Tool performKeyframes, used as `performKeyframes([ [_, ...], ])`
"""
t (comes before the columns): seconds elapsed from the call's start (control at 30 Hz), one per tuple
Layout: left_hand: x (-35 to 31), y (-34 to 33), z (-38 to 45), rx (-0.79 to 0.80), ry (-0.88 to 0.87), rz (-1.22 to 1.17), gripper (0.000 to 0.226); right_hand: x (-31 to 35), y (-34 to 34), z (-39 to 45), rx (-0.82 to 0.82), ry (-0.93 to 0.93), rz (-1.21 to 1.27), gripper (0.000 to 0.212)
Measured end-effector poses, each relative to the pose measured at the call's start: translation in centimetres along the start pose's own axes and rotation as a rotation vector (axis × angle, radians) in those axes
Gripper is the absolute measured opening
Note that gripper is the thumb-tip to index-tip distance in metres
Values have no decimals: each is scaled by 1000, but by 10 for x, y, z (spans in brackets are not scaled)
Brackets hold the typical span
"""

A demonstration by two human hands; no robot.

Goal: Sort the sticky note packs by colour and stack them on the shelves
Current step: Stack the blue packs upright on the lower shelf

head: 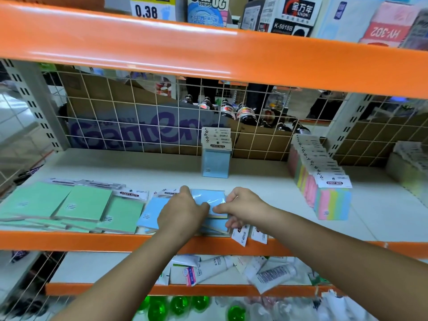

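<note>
A flat light-blue sticky note pack in shiny wrap (208, 200) is held at the front of the white shelf (139, 165) by both hands. It is pinched by the left hand (183, 210) and the right hand (240, 207). Green packs (85, 205) are laid to its left.

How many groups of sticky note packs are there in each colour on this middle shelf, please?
Green: 1 (green pile)
Blue: 2 (blue upright row, blue front pile)
Multicolour: 1 (multicolour row)
Total: 4, with the blurred far-right stock excluded.
</note>
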State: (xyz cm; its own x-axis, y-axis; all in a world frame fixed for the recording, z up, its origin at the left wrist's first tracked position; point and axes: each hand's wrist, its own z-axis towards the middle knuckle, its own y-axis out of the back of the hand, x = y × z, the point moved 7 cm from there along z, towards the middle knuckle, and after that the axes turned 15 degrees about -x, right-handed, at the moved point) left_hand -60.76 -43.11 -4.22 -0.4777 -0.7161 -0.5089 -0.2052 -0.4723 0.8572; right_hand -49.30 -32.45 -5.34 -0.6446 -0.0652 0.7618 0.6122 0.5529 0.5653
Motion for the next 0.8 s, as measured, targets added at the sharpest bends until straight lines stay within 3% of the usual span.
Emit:
performKeyframes([
  [0.37, -9, -25, 26, 56, 188, -324, 32, -2, 18, 28, -116, -7, 140, 34],
  [0.6, -18, -31, 46, 15, 104, -221, 23, 4, 20, 51, -203, 47, 128, 40],
  [0.8, -20, -41, 60, 2, 95, -277, 28, 13, 18, 72, -301, 141, 53, 20],
])
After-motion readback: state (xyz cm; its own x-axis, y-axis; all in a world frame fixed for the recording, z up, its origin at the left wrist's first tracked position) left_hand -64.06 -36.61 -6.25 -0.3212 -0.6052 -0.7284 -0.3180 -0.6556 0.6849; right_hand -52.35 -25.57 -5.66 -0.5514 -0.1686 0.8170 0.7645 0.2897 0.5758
